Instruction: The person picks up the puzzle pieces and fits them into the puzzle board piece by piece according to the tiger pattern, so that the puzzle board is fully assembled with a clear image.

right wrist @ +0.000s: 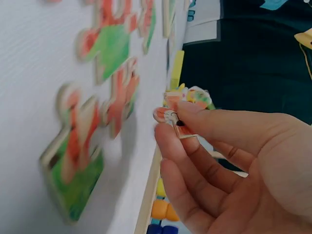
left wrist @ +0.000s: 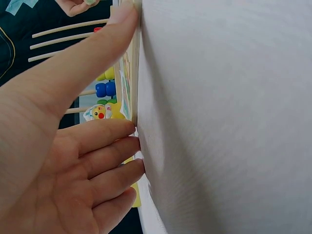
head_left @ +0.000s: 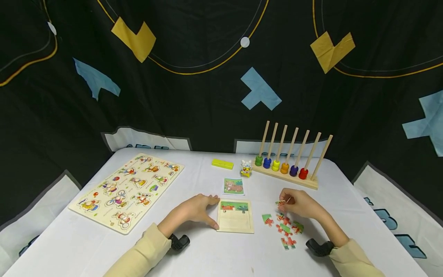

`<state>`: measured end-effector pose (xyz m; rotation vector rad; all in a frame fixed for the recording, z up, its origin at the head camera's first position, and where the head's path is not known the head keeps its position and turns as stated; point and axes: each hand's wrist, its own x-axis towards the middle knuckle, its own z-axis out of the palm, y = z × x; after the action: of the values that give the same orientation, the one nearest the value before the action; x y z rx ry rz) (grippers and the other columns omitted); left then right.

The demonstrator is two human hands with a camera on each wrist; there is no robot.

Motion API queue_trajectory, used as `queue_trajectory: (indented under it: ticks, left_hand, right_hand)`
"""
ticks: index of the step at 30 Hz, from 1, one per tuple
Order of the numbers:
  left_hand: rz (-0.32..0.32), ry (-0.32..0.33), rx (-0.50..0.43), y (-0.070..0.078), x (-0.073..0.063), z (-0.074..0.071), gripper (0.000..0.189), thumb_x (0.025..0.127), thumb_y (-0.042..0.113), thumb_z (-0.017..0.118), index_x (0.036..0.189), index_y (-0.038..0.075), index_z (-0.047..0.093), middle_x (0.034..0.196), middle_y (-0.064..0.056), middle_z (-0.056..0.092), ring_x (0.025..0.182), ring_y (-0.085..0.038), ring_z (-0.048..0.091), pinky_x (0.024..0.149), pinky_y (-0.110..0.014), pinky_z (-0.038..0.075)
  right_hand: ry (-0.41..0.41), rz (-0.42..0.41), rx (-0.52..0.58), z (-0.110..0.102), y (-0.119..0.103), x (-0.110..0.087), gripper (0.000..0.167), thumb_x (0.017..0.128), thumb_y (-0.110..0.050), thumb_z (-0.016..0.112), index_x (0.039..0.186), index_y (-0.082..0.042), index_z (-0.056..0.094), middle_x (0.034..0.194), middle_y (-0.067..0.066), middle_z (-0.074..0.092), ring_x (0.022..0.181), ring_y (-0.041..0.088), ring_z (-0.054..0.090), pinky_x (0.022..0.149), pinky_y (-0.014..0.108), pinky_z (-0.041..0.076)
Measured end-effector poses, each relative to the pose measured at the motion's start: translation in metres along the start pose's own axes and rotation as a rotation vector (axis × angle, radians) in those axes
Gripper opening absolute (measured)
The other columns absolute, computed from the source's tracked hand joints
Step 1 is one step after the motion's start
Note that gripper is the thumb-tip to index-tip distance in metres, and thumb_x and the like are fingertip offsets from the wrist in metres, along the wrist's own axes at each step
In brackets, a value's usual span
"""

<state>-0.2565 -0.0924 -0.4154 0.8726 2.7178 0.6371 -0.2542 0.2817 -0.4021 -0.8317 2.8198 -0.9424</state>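
My left hand (head_left: 197,209) rests against the left side of a small wooden puzzle tray (head_left: 235,226), thumb near its lower corner and fingertips by the upper one. Inside the tray, jigsaw pieces (head_left: 227,208) in red, green and blue line the top edge, and bare wood shows below. To the right, my right hand (head_left: 300,204) pinches a red-and-white jigsaw piece (right wrist: 186,130) between thumb and fingers, raised off the cloth. Several loose jigsaw pieces (head_left: 288,242) lie below that hand. Just behind the tray is a picture card (head_left: 233,186) with a brown animal on green.
A large wooden peg puzzle board (head_left: 138,196) covers the left of the table. At the back stand a yellow box (head_left: 222,164), a small figurine (head_left: 246,168) and a wooden rack (head_left: 297,181) with upright pegs and coloured beads. A black curtain (head_left: 207,107) hangs behind.
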Motion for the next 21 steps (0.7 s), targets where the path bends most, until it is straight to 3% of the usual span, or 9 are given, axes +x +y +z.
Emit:
queue_trajectory:
  ticks: [7, 12, 21]
  left_hand:
    - [0.002, 0.003, -0.008, 0.0, -0.001, -0.001, 0.094, 0.063, 0.047, 0.087, 0.136, -0.001, 0.053, 0.144, -0.016, 0.046, 0.135, -0.032, 0.04, 0.112, -0.044, 0.032]
    - [0.006, 0.003, -0.01, 0.001, 0.0, -0.001, 0.094, 0.063, 0.047, 0.087, 0.136, -0.002, 0.053, 0.144, -0.016, 0.046, 0.135, -0.032, 0.04, 0.112, -0.044, 0.031]
    - [0.008, 0.004, -0.007, 0.001, -0.001, -0.001, 0.093, 0.063, 0.046, 0.087, 0.136, -0.002, 0.052, 0.143, -0.017, 0.046, 0.134, -0.033, 0.04, 0.112, -0.044, 0.032]
  right_hand:
    - [0.039, -0.051, 0.016, 0.006, -0.019, 0.012, 0.013, 0.087, -0.01, 0.072, 0.089, -0.011, 0.059, 0.083, -0.005, 0.062, 0.075, 0.01, 0.059, 0.068, 0.027, 0.054]
    - [0.005, -0.074, 0.042, 0.013, -0.031, 0.022, 0.014, 0.085, -0.01, 0.074, 0.089, -0.011, 0.06, 0.087, -0.004, 0.065, 0.08, 0.013, 0.065, 0.068, 0.026, 0.055]
    - [-0.048, -0.098, 0.082, 0.033, -0.051, 0.045, 0.011, 0.085, -0.01, 0.074, 0.094, -0.011, 0.068, 0.08, -0.004, 0.068, 0.071, 0.01, 0.064, 0.06, 0.024, 0.053]
